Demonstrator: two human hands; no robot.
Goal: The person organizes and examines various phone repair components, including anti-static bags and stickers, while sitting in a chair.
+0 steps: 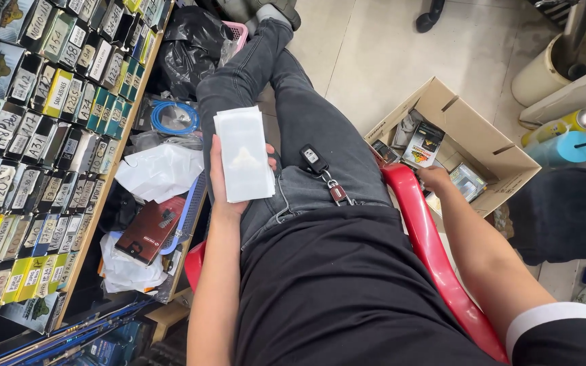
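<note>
A small shop: racks of labelled boxes (42, 129) fill the left, and a cardboard box (469, 146) of packaged goods sits right.

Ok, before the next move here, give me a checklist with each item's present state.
1. Left hand grips the white flat packet: ok.
2. Packet fully in view, nothing covering it: ok.
3. Right hand is in the cardboard box: ok.
4. Right hand has hold of something: cannot tell, fingers hidden.
5. Car key fob rests steady on the thigh: ok.
6. Seated squarely on the red plastic chair: ok.
</note>
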